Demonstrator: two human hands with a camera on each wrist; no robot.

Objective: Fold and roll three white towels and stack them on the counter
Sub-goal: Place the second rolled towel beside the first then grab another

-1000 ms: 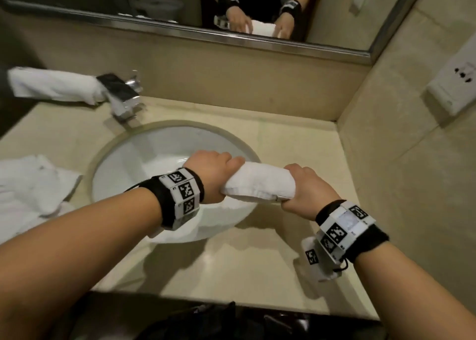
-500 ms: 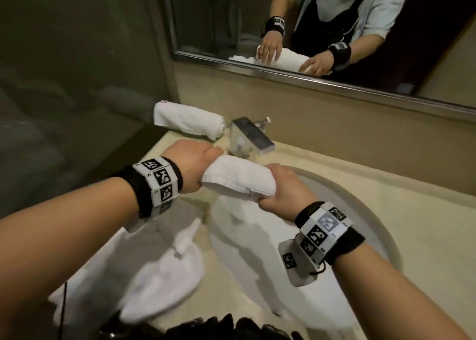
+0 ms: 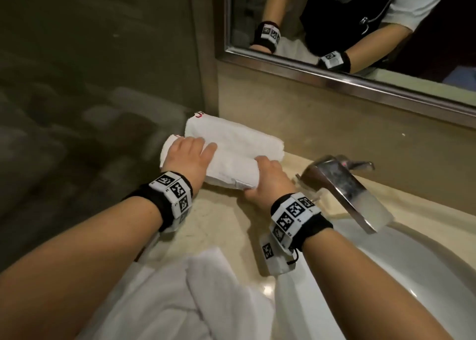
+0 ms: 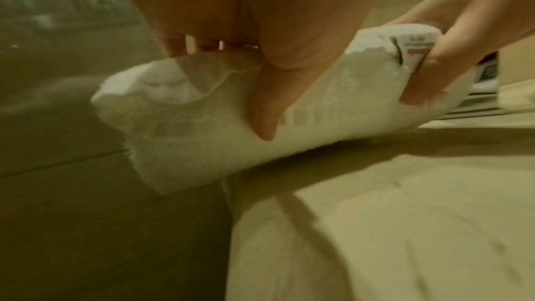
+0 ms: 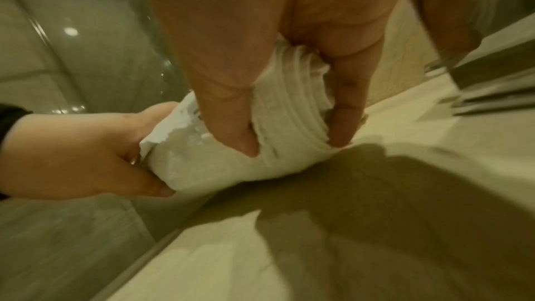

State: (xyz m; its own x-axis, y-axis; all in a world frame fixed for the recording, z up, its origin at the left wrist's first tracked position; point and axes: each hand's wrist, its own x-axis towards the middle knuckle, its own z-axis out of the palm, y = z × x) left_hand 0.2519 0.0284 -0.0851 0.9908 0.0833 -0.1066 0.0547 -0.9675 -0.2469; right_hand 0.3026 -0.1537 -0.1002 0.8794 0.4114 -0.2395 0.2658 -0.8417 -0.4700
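Observation:
A rolled white towel point(image 3: 233, 174) is held at both ends, right in front of a second rolled towel point(image 3: 231, 136) that lies on the counter point(image 3: 226, 223) by the back wall. My left hand point(image 3: 192, 156) grips the roll's left end, fingers over the top and thumb on its near side point(image 4: 265, 104). My right hand point(image 3: 261, 178) grips the right end, thumb and fingers curled round the roll point(image 5: 260, 157). The roll sits at or just above the counter; whether it touches is unclear. A third, unrolled white towel point(image 3: 206, 301) lies crumpled near the counter's front edge.
A chrome faucet point(image 3: 342, 185) stands just right of my right hand, over the white sink point(image 3: 399, 275). A framed mirror point(image 3: 360, 87) runs along the back wall. A dark glass wall point(image 3: 103, 107) closes off the counter's left side.
Both hands have carried the rolled towel from over the sink leftward and back, down against the first roll in the far left corner. My head has turned left with it.

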